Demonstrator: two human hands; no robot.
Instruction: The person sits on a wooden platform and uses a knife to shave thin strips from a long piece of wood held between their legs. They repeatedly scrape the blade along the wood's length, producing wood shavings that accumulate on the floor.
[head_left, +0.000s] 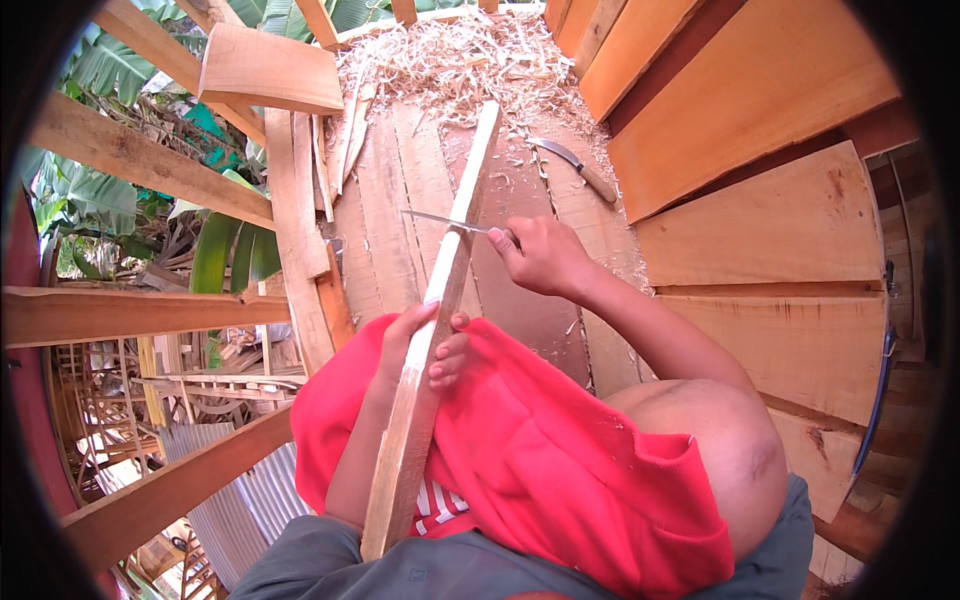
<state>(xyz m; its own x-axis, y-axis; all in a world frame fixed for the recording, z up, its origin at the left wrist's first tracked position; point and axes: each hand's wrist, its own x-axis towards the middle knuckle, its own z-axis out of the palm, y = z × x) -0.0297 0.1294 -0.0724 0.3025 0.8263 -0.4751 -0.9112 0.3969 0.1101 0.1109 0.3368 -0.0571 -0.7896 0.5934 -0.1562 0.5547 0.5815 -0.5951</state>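
Plainly pale and long, the wooden slat [440, 310] is gripped by left hand [425, 345]; right hand [540, 255] clasps a knife [445, 220].

Left hand [425, 345] curled closed near the lap, right hand [540, 255] fisted, arm extended.

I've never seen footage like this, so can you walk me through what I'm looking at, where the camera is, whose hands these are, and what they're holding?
There is one picture, taken by a wide fisheye camera worn on a person's head and looking down, so straight edges bend near the rim. No machine is involved: the arms coming in from below are the wearer's own. The left hand grips a long pale wooden slat that runs from the lap out over a floor of rough planks. The right hand holds a thin metal blade laid across the slat. Red cloth covers the lap. Farther off lie a heap of wood shavings and a curved knife. Wooden boards are stacked to the right.
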